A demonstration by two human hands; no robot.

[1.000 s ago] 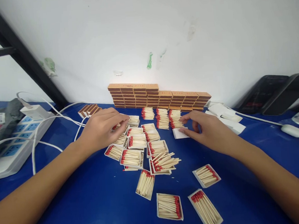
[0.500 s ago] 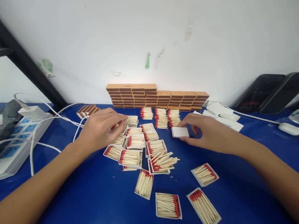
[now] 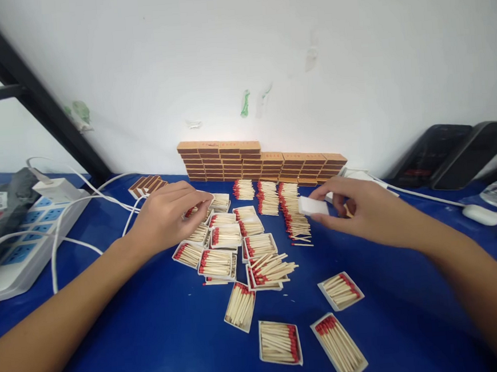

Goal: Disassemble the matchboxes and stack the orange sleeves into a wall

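Observation:
My right hand (image 3: 347, 210) grips a small white matchbox tray (image 3: 313, 206) between thumb and fingers, its white underside facing up. The tray is just right of a column of loose matches (image 3: 296, 219) with red heads pointing left. My left hand (image 3: 171, 212) is over the back left of a cluster of match-filled trays (image 3: 225, 235), its fingers bent and drawn together. Whatever it may hold is hidden. Nearer to me lie several separate filled trays, among them an upright tray (image 3: 339, 346) and a sideways tray (image 3: 280, 342).
Brown closed matchboxes (image 3: 242, 163) are stacked against the white wall. Several more boxes (image 3: 147, 185) stand beyond my left wrist. A power strip (image 3: 29, 237) with white cables (image 3: 55, 241) is at the left. Dark phone-like objects (image 3: 430, 149) lean at the right.
My right hand has lifted the tray and moved it right and slightly back. Loose matches now lie where the tray was, lengthening the right column. My left hand stays in place.

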